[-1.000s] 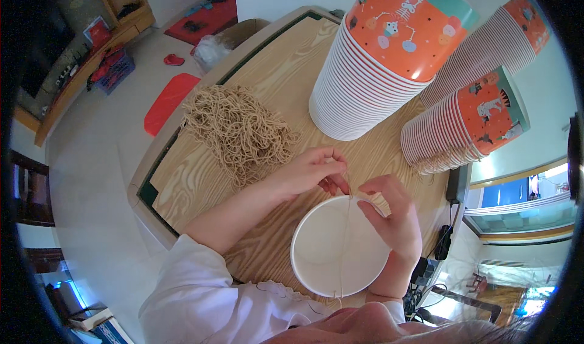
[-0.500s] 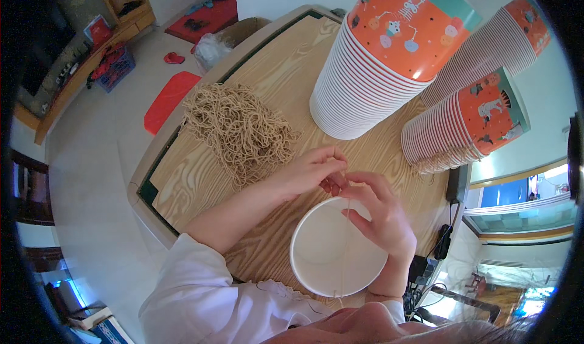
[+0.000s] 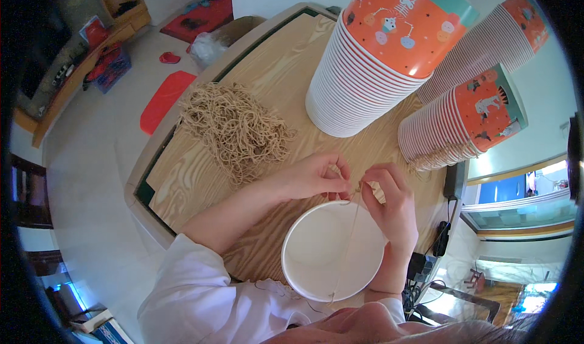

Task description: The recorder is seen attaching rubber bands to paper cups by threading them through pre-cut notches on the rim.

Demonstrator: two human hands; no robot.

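A white paper bucket (image 3: 313, 253) stands before me with its mouth facing up. A thin tan cord (image 3: 351, 231) runs across that mouth from the near rim to the far rim. At the far rim my left hand (image 3: 313, 177) is closed, its fingertips pinching the cord. Just right of it, my right hand (image 3: 392, 207) pinches the cord between thumb and forefinger. A small gap separates the two sets of fingertips. Beyond my left forearm lies a tangled heap of tan cords (image 3: 237, 131).
A tall stack of orange-and-green printed paper buckets (image 3: 365, 70) rises at the far side of the wooden table (image 3: 274, 58). Another stack (image 3: 486, 46) stands behind it, and a shorter one (image 3: 444, 125) to the right has cords along its side. A red stool (image 3: 167, 102) is left of the table.
My hands have drawn slightly apart at the far rim, the right one shifting a little rightward. The cord across the mouth now slants more. The bucket appears slightly further left.
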